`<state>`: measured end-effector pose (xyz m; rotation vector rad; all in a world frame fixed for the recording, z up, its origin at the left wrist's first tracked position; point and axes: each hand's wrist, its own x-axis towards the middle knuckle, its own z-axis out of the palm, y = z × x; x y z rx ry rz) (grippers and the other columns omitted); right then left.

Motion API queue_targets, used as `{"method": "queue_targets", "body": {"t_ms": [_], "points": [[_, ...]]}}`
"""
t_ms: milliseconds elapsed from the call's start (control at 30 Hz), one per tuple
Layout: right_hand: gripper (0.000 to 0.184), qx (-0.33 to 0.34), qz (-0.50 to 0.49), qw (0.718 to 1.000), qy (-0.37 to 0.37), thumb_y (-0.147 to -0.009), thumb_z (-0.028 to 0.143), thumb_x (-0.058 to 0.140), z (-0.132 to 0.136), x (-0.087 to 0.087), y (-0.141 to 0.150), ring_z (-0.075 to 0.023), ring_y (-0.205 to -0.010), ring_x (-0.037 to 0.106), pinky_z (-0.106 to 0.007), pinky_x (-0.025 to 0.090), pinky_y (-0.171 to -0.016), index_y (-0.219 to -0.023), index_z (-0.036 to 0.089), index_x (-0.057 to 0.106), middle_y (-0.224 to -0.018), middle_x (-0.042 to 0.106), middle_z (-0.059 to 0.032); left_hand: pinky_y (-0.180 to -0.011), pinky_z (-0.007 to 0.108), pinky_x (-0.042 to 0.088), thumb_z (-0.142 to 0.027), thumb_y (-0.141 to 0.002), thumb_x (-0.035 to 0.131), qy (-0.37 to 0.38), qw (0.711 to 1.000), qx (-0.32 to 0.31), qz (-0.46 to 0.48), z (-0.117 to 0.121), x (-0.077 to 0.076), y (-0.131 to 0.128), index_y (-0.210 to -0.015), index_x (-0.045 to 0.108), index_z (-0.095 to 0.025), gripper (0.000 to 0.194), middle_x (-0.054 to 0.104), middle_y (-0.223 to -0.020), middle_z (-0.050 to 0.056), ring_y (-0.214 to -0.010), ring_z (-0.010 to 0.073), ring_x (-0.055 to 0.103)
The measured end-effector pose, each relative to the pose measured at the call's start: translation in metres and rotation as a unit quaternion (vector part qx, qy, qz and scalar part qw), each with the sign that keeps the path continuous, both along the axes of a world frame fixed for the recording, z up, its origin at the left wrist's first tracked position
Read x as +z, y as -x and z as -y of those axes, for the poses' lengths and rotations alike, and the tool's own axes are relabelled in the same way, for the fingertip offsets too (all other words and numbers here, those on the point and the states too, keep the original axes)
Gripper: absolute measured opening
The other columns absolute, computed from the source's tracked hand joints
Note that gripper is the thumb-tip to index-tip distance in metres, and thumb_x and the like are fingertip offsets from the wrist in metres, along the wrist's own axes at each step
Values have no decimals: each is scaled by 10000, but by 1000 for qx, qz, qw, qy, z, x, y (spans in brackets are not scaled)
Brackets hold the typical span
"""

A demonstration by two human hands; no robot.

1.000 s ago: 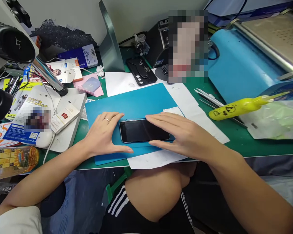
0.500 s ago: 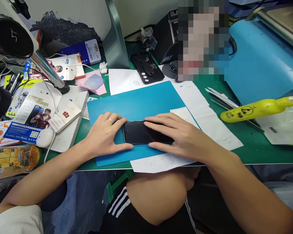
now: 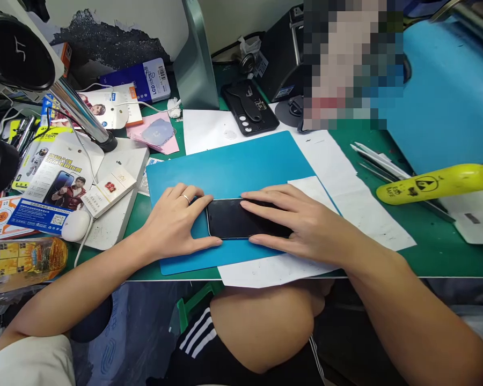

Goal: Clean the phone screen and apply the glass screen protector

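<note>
A smartphone (image 3: pixel 228 220) with a dark, blank screen lies face up and lengthwise across a blue mat (image 3: pixel 233 161). My left hand (image 3: pixel 175 222), with a ring on one finger, grips its left end between thumb and fingers. Around the right part of the phone, my right hand (image 3: pixel 306 222) has its thumb on the near edge and fingers over the far edge, hiding that end. White paper (image 3: pixel 265 272) sticks out from under the mat at the front. Behind the mat rests a black phone case (image 3: pixel 250 107) with camera cutouts.
At left stand a metal post (image 3: pixel 82 115), a cigarette pack (image 3: pixel 109 190) on a white box, and several printed packages. On the right lie a yellow bottle (image 3: pixel 430 185) and thin tools (image 3: pixel 386 163). A black device (image 3: pixel 284 56) stands at the back.
The camera view has turned slightly, so the bench appears further right. Both hands keep their hold on the smartphone, with little visible shift against the mat.
</note>
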<state>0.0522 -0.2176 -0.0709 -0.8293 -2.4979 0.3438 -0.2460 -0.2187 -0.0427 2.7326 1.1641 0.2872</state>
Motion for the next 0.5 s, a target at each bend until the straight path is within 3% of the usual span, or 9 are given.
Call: {"method": "queue_targets", "body": {"t_ms": [500], "points": [[553, 5, -4, 1000, 13, -984, 393, 677, -3, 1, 0, -335, -1224, 655, -542, 598, -1001, -1517, 282, 583, -1422, 693, -117, -897, 458, 452, -745, -927, 610, -9, 1000, -3, -3, 0, 0, 0, -1380, 639, -123, 770, 675, -1257, 181, -1063, 331, 581]]}}
